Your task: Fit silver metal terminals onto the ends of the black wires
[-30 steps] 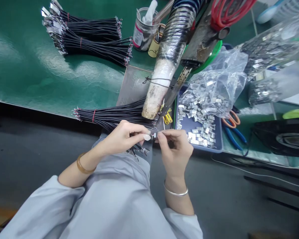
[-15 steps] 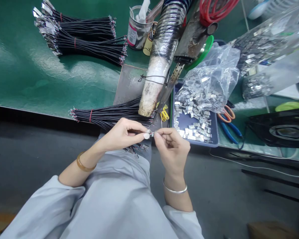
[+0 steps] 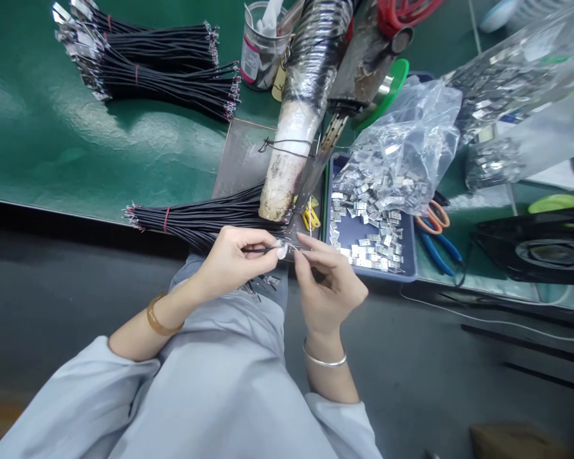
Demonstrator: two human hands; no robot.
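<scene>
My left hand (image 3: 234,262) pinches a thin black cable (image 3: 263,250) between thumb and forefinger, close to its tip, where a small pale end shows. Just right of that tip is my right hand (image 3: 329,284), with thumb and a finger nearly together at the fine wires and the forefinger raised. Whatever it grips is too small to make out. A bundle of black cables (image 3: 196,220), tied with a red band, lies at the table edge behind my left hand. More cable ends with metal plugs (image 3: 257,287) hang below that hand.
A soldering iron (image 3: 332,134) and a taped hose (image 3: 282,166) reach down above my hands. The blue tray (image 3: 414,255) at right holds small metal connector shells (image 3: 363,248) and a plastic bag (image 3: 406,140). Pliers (image 3: 437,252) lie beside it. Tied cable bundles (image 3: 167,83) lie at back left.
The right fingers have opened a little and the forefinger has lifted off the cable tip. My left hand still holds the cable. The whole view has shifted slightly.
</scene>
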